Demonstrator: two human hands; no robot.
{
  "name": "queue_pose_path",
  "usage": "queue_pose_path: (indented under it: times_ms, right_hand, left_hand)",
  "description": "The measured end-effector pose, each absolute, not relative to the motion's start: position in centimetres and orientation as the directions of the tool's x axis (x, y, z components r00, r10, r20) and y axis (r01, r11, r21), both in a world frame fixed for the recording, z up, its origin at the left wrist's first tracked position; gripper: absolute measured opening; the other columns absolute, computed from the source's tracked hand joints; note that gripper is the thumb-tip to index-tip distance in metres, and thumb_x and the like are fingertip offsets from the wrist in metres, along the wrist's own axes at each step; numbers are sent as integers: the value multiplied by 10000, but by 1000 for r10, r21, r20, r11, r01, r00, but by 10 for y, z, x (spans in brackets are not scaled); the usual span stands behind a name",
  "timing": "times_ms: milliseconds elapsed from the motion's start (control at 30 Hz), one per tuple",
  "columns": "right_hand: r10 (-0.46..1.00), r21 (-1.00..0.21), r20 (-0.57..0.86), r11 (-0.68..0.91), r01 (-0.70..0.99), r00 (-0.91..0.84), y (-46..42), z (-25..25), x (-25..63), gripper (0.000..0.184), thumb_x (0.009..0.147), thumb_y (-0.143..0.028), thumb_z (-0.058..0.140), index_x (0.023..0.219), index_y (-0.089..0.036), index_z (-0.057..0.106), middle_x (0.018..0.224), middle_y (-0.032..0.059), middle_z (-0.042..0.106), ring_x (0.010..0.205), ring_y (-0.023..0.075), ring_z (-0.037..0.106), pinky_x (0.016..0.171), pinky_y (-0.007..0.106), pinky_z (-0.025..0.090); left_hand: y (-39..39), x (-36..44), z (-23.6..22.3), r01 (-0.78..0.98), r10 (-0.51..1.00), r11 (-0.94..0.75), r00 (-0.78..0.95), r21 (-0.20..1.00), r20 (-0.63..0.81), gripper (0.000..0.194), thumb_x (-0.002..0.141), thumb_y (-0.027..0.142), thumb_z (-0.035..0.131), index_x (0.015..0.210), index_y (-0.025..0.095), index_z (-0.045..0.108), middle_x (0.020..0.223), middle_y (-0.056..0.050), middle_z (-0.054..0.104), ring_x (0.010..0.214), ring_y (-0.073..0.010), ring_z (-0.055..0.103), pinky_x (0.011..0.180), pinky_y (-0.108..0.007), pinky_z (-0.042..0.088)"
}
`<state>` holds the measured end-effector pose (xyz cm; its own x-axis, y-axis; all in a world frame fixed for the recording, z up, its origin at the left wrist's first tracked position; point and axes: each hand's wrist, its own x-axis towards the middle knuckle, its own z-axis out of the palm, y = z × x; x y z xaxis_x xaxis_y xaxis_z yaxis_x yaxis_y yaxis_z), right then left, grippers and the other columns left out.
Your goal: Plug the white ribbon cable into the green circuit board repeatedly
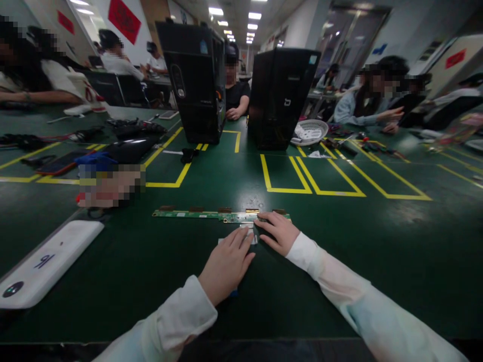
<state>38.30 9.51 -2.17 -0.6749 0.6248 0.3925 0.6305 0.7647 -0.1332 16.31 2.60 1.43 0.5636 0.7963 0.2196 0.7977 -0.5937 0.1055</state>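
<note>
A long, narrow green circuit board (204,215) lies crosswise on the dark green table, with brown-gold tabs along its far edge. My right hand (279,232) rests on its right part, fingers stretched out and spread, the fingertips touching the board and the table nearby. Just below the board's middle is a flat whitish strip (249,234), perhaps a ribbon cable, partly covered. My left hand (228,261) lies over it with its fingers extended and the thumb apart. A bit of something blue (234,292) peeks out under the left palm; the rest is hidden.
Two black computer towers (196,85) (283,98) stand at the back. A white oblong device (53,264) lies at left, near a blurred patch and cables. Yellow tape (289,190) marks the table. A white basket (311,131) sits behind right. Several people work around.
</note>
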Motion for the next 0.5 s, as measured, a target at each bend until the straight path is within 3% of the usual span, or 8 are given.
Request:
queue_pose_path:
  times_ms: [500]
  right_hand:
    - [607, -186, 397, 788, 587, -688, 96, -17, 386, 428, 952, -401, 445, 1295, -170, 556, 1313, 168, 550, 1225, 283, 502, 1029, 519, 415]
  left_hand:
    - [29, 161, 16, 792, 802, -593, 568, 145, 184, 454, 971, 324, 394, 1365, 114, 477, 1411, -152, 522, 1312, -265, 478, 1062, -425, 435]
